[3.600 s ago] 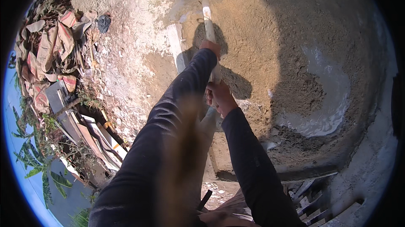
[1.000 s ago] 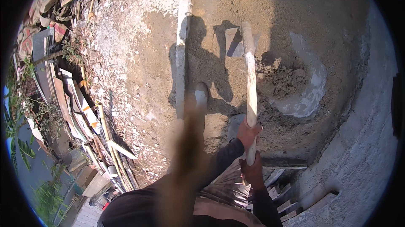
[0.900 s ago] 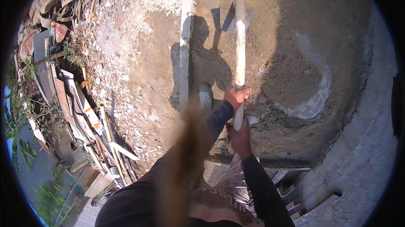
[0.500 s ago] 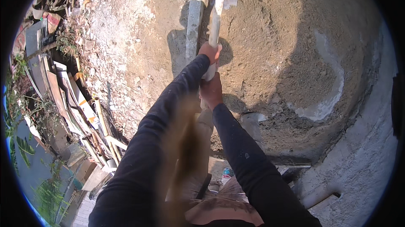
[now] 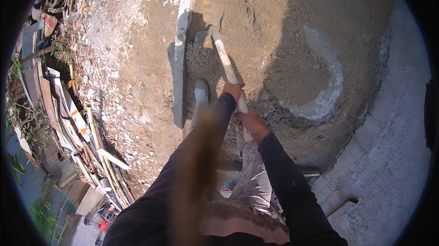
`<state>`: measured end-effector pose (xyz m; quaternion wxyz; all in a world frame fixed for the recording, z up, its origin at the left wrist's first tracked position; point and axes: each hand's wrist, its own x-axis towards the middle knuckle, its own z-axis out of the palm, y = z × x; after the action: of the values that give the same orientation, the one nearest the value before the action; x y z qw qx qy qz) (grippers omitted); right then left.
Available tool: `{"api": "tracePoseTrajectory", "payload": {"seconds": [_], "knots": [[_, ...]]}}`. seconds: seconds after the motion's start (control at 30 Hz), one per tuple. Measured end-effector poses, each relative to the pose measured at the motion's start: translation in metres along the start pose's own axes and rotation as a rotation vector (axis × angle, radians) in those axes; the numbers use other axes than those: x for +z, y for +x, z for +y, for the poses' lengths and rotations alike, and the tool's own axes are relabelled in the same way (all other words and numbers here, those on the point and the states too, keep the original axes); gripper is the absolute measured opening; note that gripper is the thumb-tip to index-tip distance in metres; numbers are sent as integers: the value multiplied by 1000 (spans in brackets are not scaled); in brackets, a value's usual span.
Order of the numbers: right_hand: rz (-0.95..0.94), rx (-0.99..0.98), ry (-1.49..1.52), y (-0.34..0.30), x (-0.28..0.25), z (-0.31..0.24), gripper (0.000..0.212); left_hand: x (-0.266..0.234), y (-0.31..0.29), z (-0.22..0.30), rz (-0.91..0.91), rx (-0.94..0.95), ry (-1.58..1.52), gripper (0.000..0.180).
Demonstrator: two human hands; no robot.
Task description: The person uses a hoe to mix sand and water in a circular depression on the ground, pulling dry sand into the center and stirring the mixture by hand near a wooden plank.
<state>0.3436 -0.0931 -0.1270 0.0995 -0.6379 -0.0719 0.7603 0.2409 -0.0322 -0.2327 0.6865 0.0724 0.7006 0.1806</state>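
Observation:
A hoe with a pale wooden handle (image 5: 224,56) slants across my front, and its blade (image 5: 200,37) rests at the wet sandy mortar (image 5: 256,31). My left hand (image 5: 234,91) is closed around the middle of the handle. Lower down, nearer my body, my right hand (image 5: 254,124) grips the same handle. Just left of the blade lies a long mortar-smeared plank (image 5: 180,63). A grey boot (image 5: 201,94) stands between the plank and the handle, on the mortar. Part of the blade is in shadow.
Scrap boards and bamboo poles (image 5: 75,113) lie piled at the left, beside rubble-strewn ground (image 5: 109,67). A pale curved wet streak (image 5: 331,81) marks the mortar at right. A grey concrete surface (image 5: 370,154) borders it. A brown blur hides part of my left arm.
The hoe has come back toward me, its handle now leaning with the head to the left. Both hands keep their grip. The view has shifted, and the boot beside the plank now shows.

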Motion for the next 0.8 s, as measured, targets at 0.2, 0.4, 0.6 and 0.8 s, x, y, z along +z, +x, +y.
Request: {"api": "tracePoseTrajectory", "payload": {"seconds": [0.2, 0.4, 0.6, 0.8], "knots": [[58, 36, -198, -107, -112, -8, 23, 123, -65, -46, -114, -131, -318, 14], [143, 58, -355, -292, -140, 78, 52, 150, -280, -87, -354, -362, -472, 45], [24, 69, -184, -277, -110, 128, 49, 100, -294, -120, -325, -152, -366, 44], [-207, -78, 438, -60, 5, 83, 28, -5, -73, -55, 56, 237, 162, 40]]}}
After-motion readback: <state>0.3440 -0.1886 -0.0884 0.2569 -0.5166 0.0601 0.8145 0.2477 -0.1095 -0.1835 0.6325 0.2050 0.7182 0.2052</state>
